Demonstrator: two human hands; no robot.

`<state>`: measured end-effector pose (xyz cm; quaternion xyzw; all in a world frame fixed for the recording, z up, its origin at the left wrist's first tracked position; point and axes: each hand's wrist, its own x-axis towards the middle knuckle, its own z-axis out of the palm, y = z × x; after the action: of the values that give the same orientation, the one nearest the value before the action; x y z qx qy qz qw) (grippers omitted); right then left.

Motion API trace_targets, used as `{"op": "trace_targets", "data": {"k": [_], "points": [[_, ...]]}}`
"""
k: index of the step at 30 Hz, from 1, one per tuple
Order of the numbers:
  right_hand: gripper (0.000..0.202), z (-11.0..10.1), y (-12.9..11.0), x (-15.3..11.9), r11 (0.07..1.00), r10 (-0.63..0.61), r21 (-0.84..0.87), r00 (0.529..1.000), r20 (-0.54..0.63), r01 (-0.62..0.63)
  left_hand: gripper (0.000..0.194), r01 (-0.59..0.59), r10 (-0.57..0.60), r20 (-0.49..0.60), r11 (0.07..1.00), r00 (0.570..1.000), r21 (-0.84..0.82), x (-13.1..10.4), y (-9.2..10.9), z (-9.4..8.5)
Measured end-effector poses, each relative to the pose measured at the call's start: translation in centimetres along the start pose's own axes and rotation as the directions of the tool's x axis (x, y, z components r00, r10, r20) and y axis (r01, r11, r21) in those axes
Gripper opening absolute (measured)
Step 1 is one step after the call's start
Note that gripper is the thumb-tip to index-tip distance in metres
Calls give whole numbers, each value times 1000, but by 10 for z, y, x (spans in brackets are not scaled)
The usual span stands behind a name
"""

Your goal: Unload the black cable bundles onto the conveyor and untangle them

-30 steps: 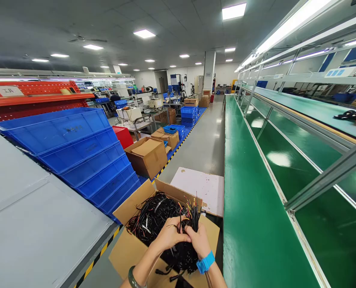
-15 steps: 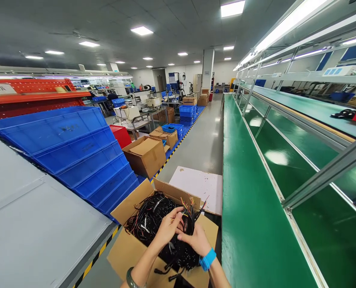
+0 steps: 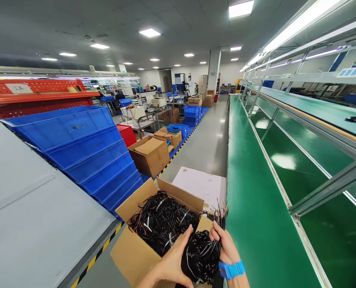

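Observation:
A thick coiled bundle of black cables (image 3: 203,256) is between my hands, over the near right side of an open cardboard box (image 3: 135,256). My right hand (image 3: 226,244), with a blue wristband, is closed around the bundle's upper right part. Stripped orange, red and yellow wire ends (image 3: 220,212) stick up above that hand. My left hand (image 3: 174,256) grips the bundle's left side in a wide C, thumb below and fingers above. More black cable bundles (image 3: 162,216) with pale ties fill the box to the left.
A long green workbench (image 3: 256,200) runs along the right. Stacked blue crates (image 3: 96,156) and a grey surface (image 3: 45,208) stand at left. Beyond the box lies a white board (image 3: 200,186). A cardboard carton (image 3: 150,156) sits by the striped aisle line.
The cable bundle has come right and out from the other cables, held by both hands. My left hand has shifted down to its left side. The view has turned slightly left.

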<state>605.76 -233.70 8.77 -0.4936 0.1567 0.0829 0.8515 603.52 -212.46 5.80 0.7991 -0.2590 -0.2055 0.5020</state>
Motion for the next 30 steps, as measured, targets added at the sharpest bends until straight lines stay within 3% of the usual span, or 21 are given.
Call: {"op": "trace_targets", "data": {"k": [4, 8, 10, 13, 15, 17, 18, 21, 24, 27, 29, 30], "points": [[46, 6, -12, -6, 997, 25, 69, 999, 41, -27, 119, -73, 4, -202, 938, 979, -339, 12, 24, 25], [49, 5, -14, -10, 997, -80, 8, 994, -77, 81, 93, -91, -66, -197, 716, 978, -692, 17, 41, 21], [56, -3, -11, -13, 988, -152, -55, 973, -174, 144, 85, -23, -192, -197, 657, 961, -753, 15, 42, 17], [65, -25, 0, -19, 973, -231, -83, 928, -292, 216, 71, 71, -395, -219, 602, 892, -795, 11, 36, 15], [67, -37, 15, -26, 983, -182, -65, 932, -312, 171, 62, 102, -479, -242, 586, 843, -804, 10, 31, 15], [69, -40, 36, -35, 997, -74, -39, 972, -224, 66, 58, 120, -521, -275, 602, 808, -789, 12, 29, 16], [72, -36, 47, -40, 999, -46, -32, 988, -145, 41, 60, 124, -516, -295, 631, 804, -766, 14, 30, 15], [84, -12, 76, -49, 973, -226, 46, 974, -14, 227, 72, 121, -377, -328, 794, 866, -595, 24, 37, 11], [78, 7, 87, -51, 966, -226, 119, 973, -44, 230, 80, 123, -221, -247, 925, 944, -360, 35, 51, 2], [70, 3, 77, -48, 948, -167, 252, 977, -132, 196, 79, 49, -102, -189, 962, 977, -268, 40, 66, -9], [64, -5, 57, -43, 933, -180, 273, 961, -208, 234, 75, -58, 2, -295, 982, 956, -180, 38, 74, -18], [61, -10, 43, -38, 929, -208, 252, 947, -247, 270, 72, -98, 47, -378, 988, 924, -116, 36, 76, -24]]}}
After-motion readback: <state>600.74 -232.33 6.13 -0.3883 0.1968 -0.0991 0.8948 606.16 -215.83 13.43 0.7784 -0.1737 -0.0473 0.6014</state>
